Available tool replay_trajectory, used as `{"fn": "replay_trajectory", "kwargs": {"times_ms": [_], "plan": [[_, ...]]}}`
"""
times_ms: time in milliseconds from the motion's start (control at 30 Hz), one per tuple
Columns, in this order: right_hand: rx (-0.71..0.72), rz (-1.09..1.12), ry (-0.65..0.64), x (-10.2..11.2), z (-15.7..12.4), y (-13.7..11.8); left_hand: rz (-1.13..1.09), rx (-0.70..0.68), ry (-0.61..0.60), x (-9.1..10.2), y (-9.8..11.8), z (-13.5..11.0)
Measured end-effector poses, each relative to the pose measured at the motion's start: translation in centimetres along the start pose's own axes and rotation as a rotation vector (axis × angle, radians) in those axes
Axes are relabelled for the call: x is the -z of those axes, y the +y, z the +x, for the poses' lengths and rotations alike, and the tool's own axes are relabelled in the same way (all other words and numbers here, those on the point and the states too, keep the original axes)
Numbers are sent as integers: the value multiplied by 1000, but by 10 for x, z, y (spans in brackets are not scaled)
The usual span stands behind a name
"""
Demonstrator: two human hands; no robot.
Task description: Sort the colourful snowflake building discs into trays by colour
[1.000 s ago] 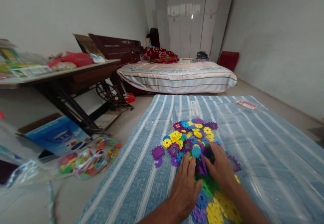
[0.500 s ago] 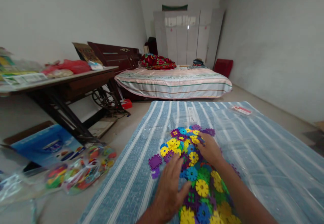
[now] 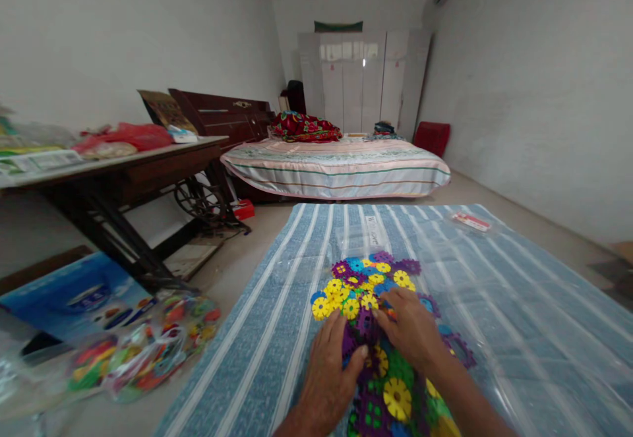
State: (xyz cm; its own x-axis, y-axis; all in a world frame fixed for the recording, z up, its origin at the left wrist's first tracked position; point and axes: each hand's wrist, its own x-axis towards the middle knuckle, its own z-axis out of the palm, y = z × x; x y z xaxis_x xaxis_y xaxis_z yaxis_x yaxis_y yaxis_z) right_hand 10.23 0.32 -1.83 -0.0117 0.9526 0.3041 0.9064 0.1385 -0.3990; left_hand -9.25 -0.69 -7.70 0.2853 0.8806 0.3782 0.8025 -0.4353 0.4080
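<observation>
A heap of plastic interlocking building pieces (image 3: pixel 397 397) lies on the striped cloth in front of me. It holds yellow, blue and green notched discs and purple square plates. At the heap's left side, my left hand (image 3: pixel 329 366) rests with its fingers stretched forward and the thumb apart, touching purple pieces. Over the right middle of the heap, my right hand (image 3: pixel 413 328) reaches leftward, with thumb and fingers apart against the pieces. Its fingertips lie near a purple plate (image 3: pixel 364 322). A group of yellow discs (image 3: pixel 336 295) sits just beyond both hands.
Clear plastic film (image 3: pixel 459 272) and a red-and-white packet (image 3: pixel 471 221) lie on the striped cloth (image 3: pixel 247 345). On the floor at left are bags of colourful pieces (image 3: pixel 143 358) and a blue box (image 3: pixel 84 298), beside a sewing-machine table (image 3: pixel 148 160). Behind stands a bed (image 3: pixel 336 167).
My right hand has drawn back toward me from the heap's far side. The loose purple pieces at far left no longer show there; my left hand now sits against the heap's edge.
</observation>
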Motion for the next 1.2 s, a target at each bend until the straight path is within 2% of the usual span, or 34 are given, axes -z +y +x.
{"fn": "replay_trajectory", "kwargs": {"times_ms": [67, 167, 233, 300, 367, 467, 567, 633, 767, 867, 967, 1067, 1200], "plan": [[-83, -72, 36, 0, 22, 10, 32, -28, 54, 9, -4, 26], [-236, -157, 17, -4, 59, 25, 138, -42, 116, 25, -23, 71], [-344, -178, -22, -9, 78, 34, 229, 11, 117, 31, -36, 94], [-418, -181, -55, -15, 88, 41, 299, 77, 109, 32, -46, 107], [-430, -177, -80, -21, 87, 45, 331, 100, 111, 29, -53, 110], [-359, -166, -123, -27, 72, 43, 328, 44, 133, 21, -59, 103], [-283, -159, -198, -25, 55, 31, 305, -13, 144, 15, -63, 97], [-267, -156, -237, -19, 54, 19, 300, -38, 159, 15, -66, 98], [-245, -162, -235, -11, 84, 4, 335, -103, 244, 16, -69, 106], [-248, -138, -275, -19, 112, 4, 362, -148, 342, 12, -68, 108], [-247, -108, -329, -31, 120, 7, 365, -195, 401, 5, -66, 106], [-233, -92, -353, -35, 109, 5, 359, -222, 415, -1, -64, 103], [-222, -60, -346, -27, 84, -6, 341, -246, 401, -6, -59, 99]]}}
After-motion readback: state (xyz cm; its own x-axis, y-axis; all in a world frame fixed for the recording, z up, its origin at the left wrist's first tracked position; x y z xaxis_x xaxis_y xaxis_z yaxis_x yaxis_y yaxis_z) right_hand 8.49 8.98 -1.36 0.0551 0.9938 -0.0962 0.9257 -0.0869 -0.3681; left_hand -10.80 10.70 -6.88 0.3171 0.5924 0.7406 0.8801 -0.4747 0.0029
